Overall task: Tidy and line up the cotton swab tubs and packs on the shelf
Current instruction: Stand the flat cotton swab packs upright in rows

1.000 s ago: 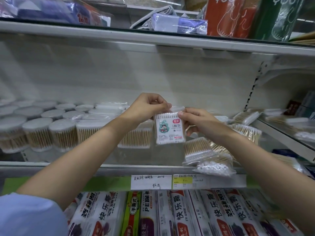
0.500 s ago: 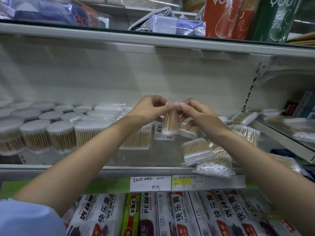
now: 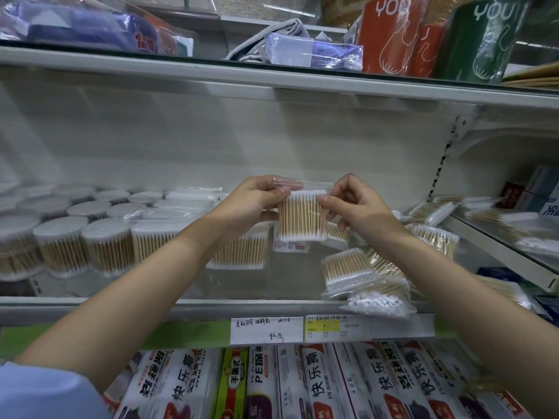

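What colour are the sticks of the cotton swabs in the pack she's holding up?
Pale tan wood with white tips on the held pack, seen in the head view.

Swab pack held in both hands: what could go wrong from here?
1. The swab pack is only pinched at its top corners by the left hand and right hand; it could slip.
2. The loose pile of packs is disorderly, and the bottom pack overhangs the shelf edge; a nudge from the right forearm may drop it.

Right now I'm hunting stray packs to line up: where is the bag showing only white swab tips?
In the head view, the bag of white tips lies right of centre at the shelf's front edge, over the yellow price label.
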Demonstrator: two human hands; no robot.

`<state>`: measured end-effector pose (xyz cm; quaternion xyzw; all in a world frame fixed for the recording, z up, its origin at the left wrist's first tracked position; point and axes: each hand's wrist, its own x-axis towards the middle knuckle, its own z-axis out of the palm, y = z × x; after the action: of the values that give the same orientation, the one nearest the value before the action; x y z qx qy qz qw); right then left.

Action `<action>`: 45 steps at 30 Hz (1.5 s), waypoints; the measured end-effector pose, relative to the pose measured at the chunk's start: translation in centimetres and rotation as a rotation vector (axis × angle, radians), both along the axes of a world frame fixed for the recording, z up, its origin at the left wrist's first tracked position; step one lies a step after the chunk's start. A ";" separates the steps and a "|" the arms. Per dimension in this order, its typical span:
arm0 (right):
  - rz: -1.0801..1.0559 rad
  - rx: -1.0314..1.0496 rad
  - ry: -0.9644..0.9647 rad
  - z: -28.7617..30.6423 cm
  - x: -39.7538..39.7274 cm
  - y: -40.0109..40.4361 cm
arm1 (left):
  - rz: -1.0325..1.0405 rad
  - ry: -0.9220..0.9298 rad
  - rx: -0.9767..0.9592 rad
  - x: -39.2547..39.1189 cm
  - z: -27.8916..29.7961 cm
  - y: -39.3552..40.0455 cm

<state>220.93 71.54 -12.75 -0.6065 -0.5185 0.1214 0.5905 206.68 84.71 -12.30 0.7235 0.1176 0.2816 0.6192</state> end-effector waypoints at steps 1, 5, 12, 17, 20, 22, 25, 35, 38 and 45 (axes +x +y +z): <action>0.000 -0.001 -0.004 0.0 0.0 0.0 | -0.003 -0.002 -0.004 0.0 0.0 0.0; -0.004 -0.034 -0.028 -0.1 0.1 0.1 | -0.005 -0.014 -0.034 0.1 0.0 0.1; -0.003 -0.006 0.002 0.2 0.3 -0.1 | 0.094 -0.024 -0.094 0.3 0.2 0.5; 0.055 -0.081 0.014 1.0 -0.3 -0.1 | 0.035 -0.075 -0.017 0.5 0.8 -0.5; 0.065 -0.153 0.000 1.0 -0.3 0.0 | 0.012 -0.065 0.045 0.5 1.3 -1.0; 0.081 -0.196 -0.025 0.9 0.2 0.2 | 0.033 -0.024 0.104 0.4 1.4 -1.1; 0.072 -0.293 -0.113 0.8 1.0 0.7 | 0.079 0.050 0.185 0.3 1.1 -0.9; -0.066 -0.356 -0.463 -1.2 2.0 3.5 | 0.293 0.389 0.782 0.2 -0.3 0.1; -0.106 -0.416 -0.620 -1.8 1.6 4.1 | 0.299 0.485 0.914 0.3 -0.2 0.0; -0.099 -0.357 -0.577 -0.2 2.8 2.0 | 0.319 0.455 1.062 1.6 0.6 -1.8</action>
<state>223.69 73.59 -12.97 -0.7338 -0.6049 0.0047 0.3092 208.23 82.93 -11.68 0.9495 0.1976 0.2292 0.0825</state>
